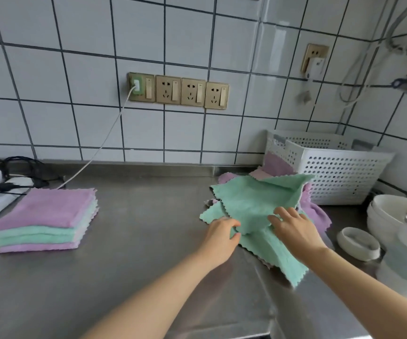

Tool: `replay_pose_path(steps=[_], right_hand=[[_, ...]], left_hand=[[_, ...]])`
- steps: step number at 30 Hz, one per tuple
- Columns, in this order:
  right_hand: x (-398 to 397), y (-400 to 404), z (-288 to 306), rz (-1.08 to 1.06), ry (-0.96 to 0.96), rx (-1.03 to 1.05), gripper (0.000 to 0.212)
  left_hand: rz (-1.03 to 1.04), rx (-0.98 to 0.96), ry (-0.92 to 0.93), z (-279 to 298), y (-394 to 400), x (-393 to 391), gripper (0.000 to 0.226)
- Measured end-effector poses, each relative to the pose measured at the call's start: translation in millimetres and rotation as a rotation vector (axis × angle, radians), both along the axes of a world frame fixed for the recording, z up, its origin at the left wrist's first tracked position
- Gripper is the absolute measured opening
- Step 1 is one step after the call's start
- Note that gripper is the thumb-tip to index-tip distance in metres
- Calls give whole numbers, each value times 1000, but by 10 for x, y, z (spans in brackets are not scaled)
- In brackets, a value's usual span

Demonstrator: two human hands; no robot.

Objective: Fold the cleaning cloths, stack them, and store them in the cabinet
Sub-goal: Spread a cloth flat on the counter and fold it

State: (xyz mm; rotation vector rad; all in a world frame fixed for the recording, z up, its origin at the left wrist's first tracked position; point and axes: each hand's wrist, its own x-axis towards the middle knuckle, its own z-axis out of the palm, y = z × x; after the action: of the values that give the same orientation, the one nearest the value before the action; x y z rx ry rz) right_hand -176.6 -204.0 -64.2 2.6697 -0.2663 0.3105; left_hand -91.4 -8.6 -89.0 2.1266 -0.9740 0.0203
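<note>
On the stainless steel bench [136,228], at the left of the frame, sits a neat stack of folded purple and mint-green microfibre cloths [47,220], a purple one on top. At the right centre lies a loose heap of unfolded cloths: a mint-green cloth with zigzag edges [253,199] lies uppermost, partly lifted, with another green cloth [280,258] spread flat below it toward the lower right, and crumpled purple cloths [318,214] showing beneath and behind.

The left hand [220,237] has its grip closed on the near edge of the upper green cloth, thumb and fingers pinching the fabric. The right hand [294,227] is just beside it, fingers curled into the same cloth where it bunches up; its grip also seems to have hold of the fabric.

Behind the heap, at the right, a white perforated plastic basket [337,172] stands against the white tiled wall [75,57], touching the purple cloths. At the far right are white bowls [388,214]. A row of gold-coloured wall sockets [179,90] sits at the upper centre, with a white cable [104,140] running down to the bench.
</note>
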Motion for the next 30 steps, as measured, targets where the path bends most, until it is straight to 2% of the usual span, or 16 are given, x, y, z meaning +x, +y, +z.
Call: replay_pose_path(steps=[5, 8, 11, 13, 15, 17, 19, 21, 24, 27, 30], right_hand=[[184, 66, 131, -59, 28, 29, 18], [276, 92, 119, 7, 22, 70, 17], [280, 99, -23, 102, 44, 98, 27], [275, 82, -75, 144, 31, 80, 19], [322, 62, -32, 122, -52, 115, 13], [382, 91, 84, 144, -164, 239, 15], [425, 168, 250, 250, -303, 432, 16], [423, 286, 426, 380, -439, 544, 12], [361, 471, 687, 524, -620, 626, 16], [293, 645, 901, 626, -771, 642, 19], [200, 746, 988, 671, -843, 656, 27]], left_hand=[[-34, 103, 4, -2, -211, 52, 46], [-39, 155, 35, -40, -307, 130, 52], [-18, 154, 8, -121, -348, 185, 53], [0, 124, -6, -185, -361, 210, 53], [18, 80, -8, -218, -367, 230, 51], [25, 33, -9, -210, -370, 241, 53], [40, -45, 3, -142, -387, 283, 56], [107, -145, -1, 0, -418, 345, 49], [242, -274, -5, 300, -434, 439, 36], [294, -443, -11, 507, -323, 539, 39], [330, -478, -34, 569, -136, 592, 37]])
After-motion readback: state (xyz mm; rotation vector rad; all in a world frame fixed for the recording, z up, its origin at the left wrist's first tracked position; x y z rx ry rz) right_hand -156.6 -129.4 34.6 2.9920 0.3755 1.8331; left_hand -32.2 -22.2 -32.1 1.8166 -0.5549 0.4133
